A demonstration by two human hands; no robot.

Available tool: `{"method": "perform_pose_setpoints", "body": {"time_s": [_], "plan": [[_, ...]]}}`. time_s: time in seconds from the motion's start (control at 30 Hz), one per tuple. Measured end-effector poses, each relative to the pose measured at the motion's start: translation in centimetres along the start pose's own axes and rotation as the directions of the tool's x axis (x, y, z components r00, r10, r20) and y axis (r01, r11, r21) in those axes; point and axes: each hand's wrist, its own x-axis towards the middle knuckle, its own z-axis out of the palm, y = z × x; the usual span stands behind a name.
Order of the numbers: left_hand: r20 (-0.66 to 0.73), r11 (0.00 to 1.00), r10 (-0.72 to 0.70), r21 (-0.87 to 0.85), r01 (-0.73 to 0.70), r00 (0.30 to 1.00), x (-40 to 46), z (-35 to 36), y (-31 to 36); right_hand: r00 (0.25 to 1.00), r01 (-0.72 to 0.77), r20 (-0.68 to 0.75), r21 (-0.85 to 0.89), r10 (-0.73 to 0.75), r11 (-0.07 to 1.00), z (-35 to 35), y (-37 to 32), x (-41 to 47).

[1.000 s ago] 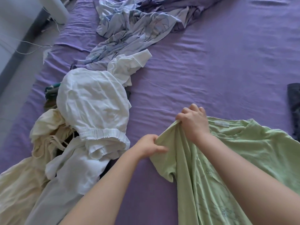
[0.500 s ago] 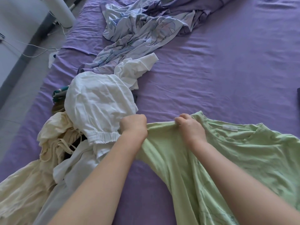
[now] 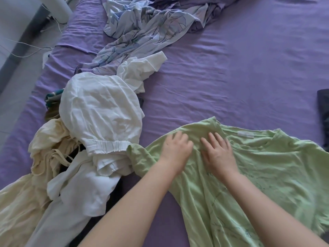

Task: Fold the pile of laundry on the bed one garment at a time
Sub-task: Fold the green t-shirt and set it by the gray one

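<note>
A light green T-shirt (image 3: pixel 270 175) lies spread on the purple bed sheet (image 3: pixel 231 77), its collar and white label toward the far side. My left hand (image 3: pixel 175 151) rests flat on its left shoulder, fingers straight. Close beside it my right hand (image 3: pixel 218 154) presses the same shoulder area, fingers spread. The shirt's left sleeve (image 3: pixel 140 157) is bunched against the laundry pile. That pile, at the left, has a white garment with an elastic waistband (image 3: pixel 99 114) on top and cream clothes (image 3: pixel 44 157) beneath.
A crumpled blue-patterned sheet (image 3: pixel 142 27) lies at the far side of the bed. A dark garment (image 3: pixel 323 111) shows at the right edge. The bed's left edge drops to a grey floor with white cables (image 3: pixel 26 49) and a white appliance base (image 3: pixel 60 9).
Both hands let go of the pinched shoulder edge of the green shirt and now lie flat on it. The shoulder and sleeve have been drawn out leftward toward the pile.
</note>
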Motion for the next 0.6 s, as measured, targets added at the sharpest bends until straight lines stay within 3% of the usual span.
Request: {"method": "perform_pose_setpoints", "body": {"time_s": [0.13,0.23,0.3,0.4,0.47,0.6], "plan": [[0.159,0.996,0.008,-0.087,0.006,0.987,-0.3,2.6,3.2,0.986,-0.079,0.135,-0.154,0.100,0.985,0.2,1.8,0.3],[0.119,0.985,-0.123,-0.110,0.136,0.985,-1.7,4.0,2.5,0.972,-0.140,0.150,-0.245,0.180,0.959,-0.8,2.6,0.5],[0.079,0.967,-0.224,-0.108,0.232,0.971,-3.2,4.5,1.5,0.993,-0.071,0.070,-0.261,0.093,0.963,-1.3,1.5,0.5],[0.132,0.966,-0.248,-0.042,0.255,0.960,-5.0,4.5,0.3,0.979,0.198,-0.022,-0.089,-0.200,0.976,-1.8,-2.4,0.8],[0.134,0.965,-0.259,0.003,0.261,0.957,-5.2,4.2,-0.7,0.948,0.317,-0.002,0.024,-0.317,0.948,-1.6,-5.5,1.8],[0.103,0.929,-0.369,0.056,0.365,0.924,-4.5,3.0,-3.7,0.931,0.313,0.149,0.145,-0.333,0.939,-1.0,-9.5,4.4]]}}
